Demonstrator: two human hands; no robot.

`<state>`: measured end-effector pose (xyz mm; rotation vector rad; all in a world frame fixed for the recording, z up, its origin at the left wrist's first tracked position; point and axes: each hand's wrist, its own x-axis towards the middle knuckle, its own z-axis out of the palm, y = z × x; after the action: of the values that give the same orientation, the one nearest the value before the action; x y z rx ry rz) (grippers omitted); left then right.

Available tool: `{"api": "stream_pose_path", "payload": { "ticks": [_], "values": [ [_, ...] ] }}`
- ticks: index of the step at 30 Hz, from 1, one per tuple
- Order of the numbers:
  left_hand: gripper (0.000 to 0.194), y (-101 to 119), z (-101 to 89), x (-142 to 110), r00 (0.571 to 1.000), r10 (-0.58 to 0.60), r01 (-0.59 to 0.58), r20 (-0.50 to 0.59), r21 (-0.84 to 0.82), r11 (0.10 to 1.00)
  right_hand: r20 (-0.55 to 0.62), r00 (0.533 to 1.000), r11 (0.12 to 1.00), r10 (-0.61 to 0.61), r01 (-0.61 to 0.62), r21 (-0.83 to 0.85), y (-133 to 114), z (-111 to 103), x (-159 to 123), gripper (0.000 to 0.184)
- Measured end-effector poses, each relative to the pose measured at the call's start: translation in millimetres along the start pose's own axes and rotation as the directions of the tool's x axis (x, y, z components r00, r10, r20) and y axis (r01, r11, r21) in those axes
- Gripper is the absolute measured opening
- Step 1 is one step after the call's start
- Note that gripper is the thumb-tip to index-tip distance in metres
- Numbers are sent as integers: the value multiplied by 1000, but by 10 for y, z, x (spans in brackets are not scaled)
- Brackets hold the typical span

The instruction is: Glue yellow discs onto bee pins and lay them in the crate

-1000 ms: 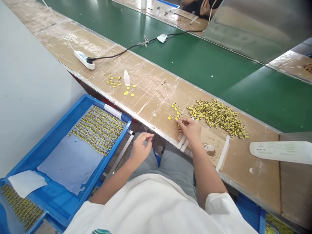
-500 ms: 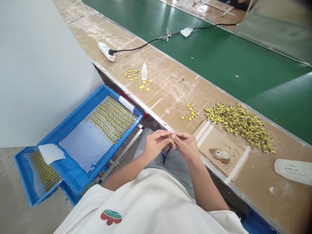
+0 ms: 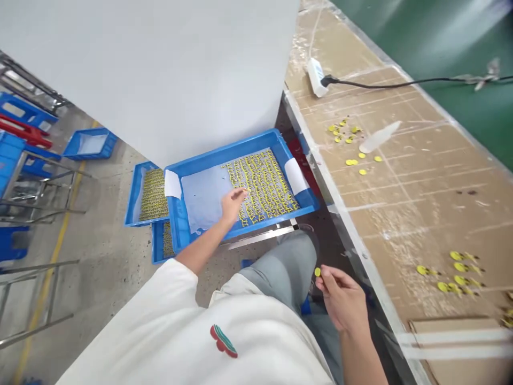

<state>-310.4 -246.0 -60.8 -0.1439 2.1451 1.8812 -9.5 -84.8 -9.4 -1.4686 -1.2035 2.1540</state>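
Note:
My left hand [image 3: 233, 205] is over the blue tray [image 3: 224, 152], its thumb and fingers pinched together. Whatever is between those fingertips is too small to make out. Rows of small yellow-and-dark pieces [image 3: 264, 182] cover the right part of the tray's pale sheet [image 3: 206, 195], and the hand is at their left edge. Lower right, above my lap, my right hand [image 3: 344, 299] pinches a small yellow disc [image 3: 317, 271] between thumb and finger.
On the brown-covered bench [image 3: 409, 214] are a white dropper bottle [image 3: 380, 137], loose yellow discs [image 3: 362, 172], small yellow pieces [image 3: 460, 267] and a power strip [image 3: 317, 77]. A second blue tray [image 3: 134, 195] of pieces stands left of the first. Metal frames [image 3: 36, 267] stand on the floor.
The view has swung left toward the trays. My hands, together above my lap before, are now apart: the left has reached out over the tray, while the right stays above my lap with a yellow disc.

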Motion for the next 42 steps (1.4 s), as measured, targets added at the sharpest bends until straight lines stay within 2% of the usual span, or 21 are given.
{"api": "stream_pose_path", "payload": {
  "ticks": [3, 6, 10, 14, 18, 22, 29, 35, 42],
  "values": [
    [32, -127, -401, 780, 988, -38, 57, -147, 124, 991, 7, 992, 992, 129, -129, -6, 97, -34, 2, 40],
    [37, -236, -620, 1347, 974, -63, 114, -220, 232, 966, -21, 972, 972, 235, -234, 21, 131, -68, 7, 44],
    [38, -374, -694, 1813, 966, -59, 148, -251, 350, 925, -61, 936, 936, 347, -342, 80, 116, -116, 27, 55],
    [38, -490, -649, 2086, 970, -46, 149, -238, 439, 886, -105, 914, 914, 391, -373, 158, 70, -131, 51, 63],
    [37, -546, -589, 2233, 972, -32, 146, -231, 495, 856, -125, 902, 906, 414, -394, 155, 37, -90, 87, 65],
    [36, -556, -559, 2270, 972, -22, 145, -234, 520, 842, -111, 910, 913, 401, -387, 127, 56, -45, 137, 62],
    [37, -536, -561, 2225, 971, -18, 146, -239, 530, 835, -71, 911, 912, 407, -402, 80, 139, 35, 158, 59],
    [37, -493, -594, 2220, 967, -39, 169, -253, 518, 838, -86, 913, 917, 400, -398, 42, 190, 77, 134, 58],
    [39, -371, -525, 2094, 970, -85, 184, -226, 464, 867, -91, 906, 910, 414, -410, 55, 167, 127, 105, 57]
  ]
}}
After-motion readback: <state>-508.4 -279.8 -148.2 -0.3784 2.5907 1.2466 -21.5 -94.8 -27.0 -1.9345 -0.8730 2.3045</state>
